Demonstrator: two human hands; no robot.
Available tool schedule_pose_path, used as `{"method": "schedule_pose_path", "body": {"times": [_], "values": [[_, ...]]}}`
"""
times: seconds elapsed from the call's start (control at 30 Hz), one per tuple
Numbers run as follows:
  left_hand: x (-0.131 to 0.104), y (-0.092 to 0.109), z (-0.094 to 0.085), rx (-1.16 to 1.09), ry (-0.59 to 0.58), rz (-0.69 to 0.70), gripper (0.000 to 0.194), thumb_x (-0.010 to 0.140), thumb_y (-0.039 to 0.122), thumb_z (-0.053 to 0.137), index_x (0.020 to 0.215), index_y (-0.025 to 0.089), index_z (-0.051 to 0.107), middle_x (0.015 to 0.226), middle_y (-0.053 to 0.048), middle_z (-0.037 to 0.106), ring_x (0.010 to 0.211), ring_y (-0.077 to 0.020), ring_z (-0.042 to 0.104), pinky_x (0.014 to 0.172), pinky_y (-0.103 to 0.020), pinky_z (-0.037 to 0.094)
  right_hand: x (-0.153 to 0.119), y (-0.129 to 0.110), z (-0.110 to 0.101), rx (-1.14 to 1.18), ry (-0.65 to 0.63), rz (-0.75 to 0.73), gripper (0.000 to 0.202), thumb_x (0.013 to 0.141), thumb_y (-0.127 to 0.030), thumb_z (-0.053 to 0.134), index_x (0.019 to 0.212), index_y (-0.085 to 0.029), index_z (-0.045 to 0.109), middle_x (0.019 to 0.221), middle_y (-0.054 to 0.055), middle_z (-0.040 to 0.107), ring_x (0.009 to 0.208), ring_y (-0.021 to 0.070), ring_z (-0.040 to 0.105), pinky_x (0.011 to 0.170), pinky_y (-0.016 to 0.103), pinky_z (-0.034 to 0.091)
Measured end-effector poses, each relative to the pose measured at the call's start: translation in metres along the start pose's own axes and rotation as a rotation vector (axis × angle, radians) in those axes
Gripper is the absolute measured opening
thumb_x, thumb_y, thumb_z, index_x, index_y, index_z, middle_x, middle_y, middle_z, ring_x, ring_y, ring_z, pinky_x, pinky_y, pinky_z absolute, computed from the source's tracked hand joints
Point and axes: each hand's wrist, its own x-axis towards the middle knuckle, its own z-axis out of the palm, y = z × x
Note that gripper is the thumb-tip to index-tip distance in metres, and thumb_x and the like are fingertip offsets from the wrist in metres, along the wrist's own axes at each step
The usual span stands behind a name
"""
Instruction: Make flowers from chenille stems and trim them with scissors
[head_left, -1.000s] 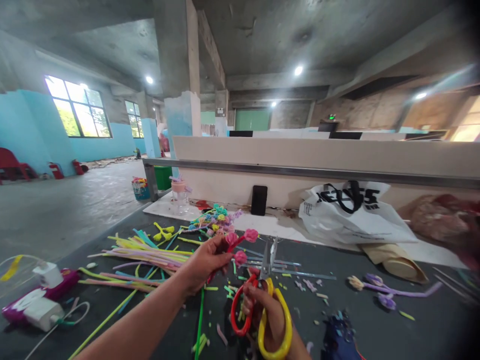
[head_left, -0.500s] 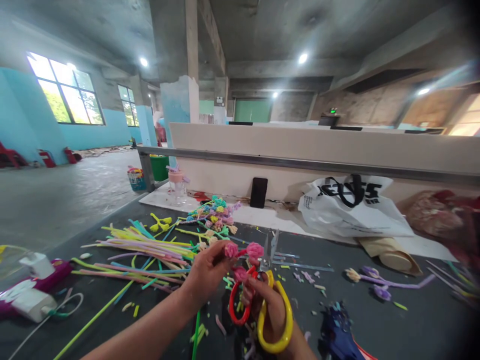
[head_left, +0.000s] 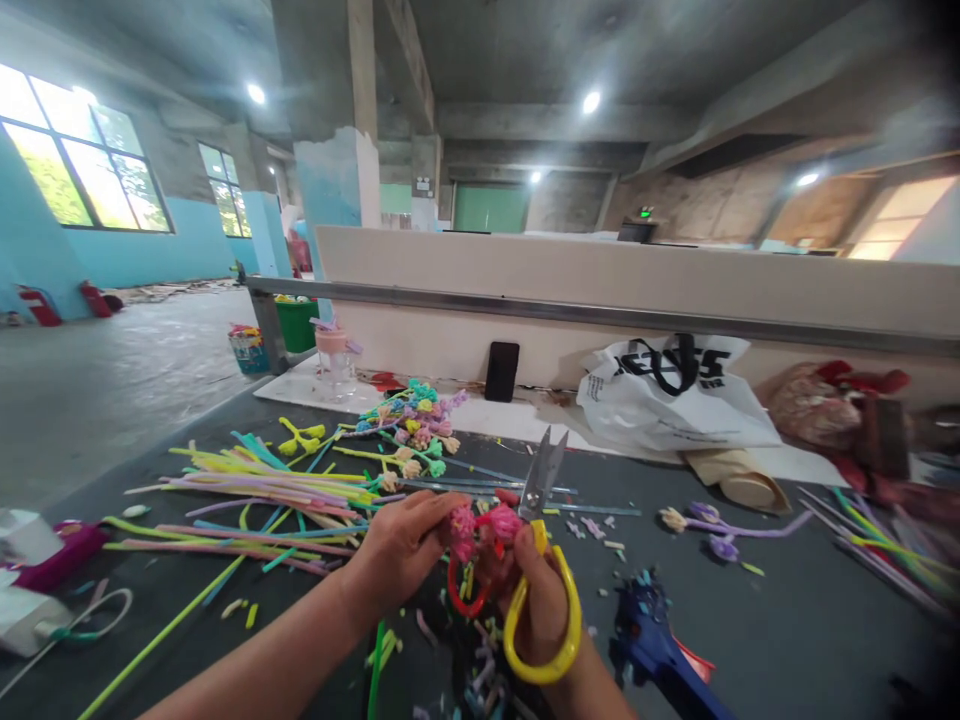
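My left hand (head_left: 401, 550) is closed, with fingers and thumb pinching a pink pipe-cleaner flower (head_left: 463, 533). A second pink bloom (head_left: 501, 520) is at my right fingertips, and whether one stem joins the two is hidden. In my right hand (head_left: 546, 595) are scissors (head_left: 541, 478) with one yellow and one red handle. Their blades point up and away from me, slightly apart, with nothing visible between them. The fingers behind the red loop are partly hidden. Both hands are close together above the dark tabletop (head_left: 300, 640).
Loose pipe cleaners (head_left: 285, 490) lie left, with finished flowers (head_left: 420, 420) behind. A blue glue gun (head_left: 652, 640) and a purple flower (head_left: 724, 545) are on the right. A phone (head_left: 502, 371) leans on the partition beside a white bag (head_left: 667, 395). Cut scraps dot the table.
The view has swung slightly right. My hands have drawn closer together, and the two pink blooms now sit nearer each other. The scissors remain in my right hand.
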Motion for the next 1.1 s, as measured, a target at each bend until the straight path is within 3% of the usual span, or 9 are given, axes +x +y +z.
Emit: {"method": "schedule_pose_path", "body": {"times": [0.2, 0.33, 0.5, 0.63, 1.1], "values": [[-0.005, -0.003, 0.001, 0.086, -0.069, 0.092, 0.032, 0.081, 0.016, 0.045, 0.112, 0.022, 0.054, 0.086, -0.005, 0.064, 0.076, -0.0148, 0.059, 0.068, -0.025, 0.046, -0.004, -0.006, 0.000, -0.050, 0.049, -0.079, 0.046, 0.074, -0.020, 0.064, 0.115, -0.031, 0.047, 0.065, -0.005, 0.056, 0.051, 0.0074, 0.051, 0.051, 0.019, 0.044], [-0.004, -0.003, 0.002, 0.048, -0.062, 0.060, 0.031, 0.081, 0.017, 0.047, 0.111, 0.022, 0.054, 0.093, -0.005, 0.064, 0.082, -0.0150, 0.059, 0.073, -0.025, 0.046, -0.004, -0.008, 0.001, -0.078, 0.039, -0.111, 0.053, 0.073, -0.016, 0.065, 0.118, -0.032, 0.044, 0.067, -0.005, 0.056, 0.052, 0.0080, 0.051, 0.050, 0.019, 0.042], [-0.003, -0.001, 0.001, -0.030, -0.093, 0.022, 0.039, 0.075, 0.030, 0.059, 0.112, 0.020, 0.054, 0.095, -0.007, 0.063, 0.084, -0.0168, 0.058, 0.074, -0.027, 0.047, -0.003, -0.010, -0.001, -0.115, 0.055, -0.131, 0.057, 0.070, -0.015, 0.067, 0.119, -0.032, 0.042, 0.069, -0.005, 0.054, 0.055, 0.0097, 0.053, 0.053, 0.022, 0.044], [-0.003, 0.001, 0.001, -0.063, -0.092, 0.017, 0.031, 0.079, 0.027, 0.053, 0.110, 0.020, 0.055, 0.095, -0.007, 0.063, 0.086, -0.0170, 0.057, 0.076, -0.028, 0.046, -0.003, -0.012, 0.000, -0.116, 0.041, -0.136, 0.063, 0.068, -0.014, 0.068, 0.121, -0.032, 0.039, 0.072, -0.005, 0.055, 0.058, 0.0117, 0.054, 0.056, 0.025, 0.045], [-0.003, 0.006, 0.003, -0.089, -0.046, 0.019, 0.031, 0.077, 0.023, 0.057, 0.108, 0.019, 0.056, 0.096, -0.007, 0.063, 0.090, -0.0162, 0.056, 0.080, -0.028, 0.046, -0.003, -0.010, -0.001, -0.113, 0.037, -0.114, 0.058, 0.067, -0.015, 0.069, 0.117, -0.031, 0.045, 0.076, -0.003, 0.061, 0.065, 0.0149, 0.058, 0.059, 0.027, 0.045]]}}
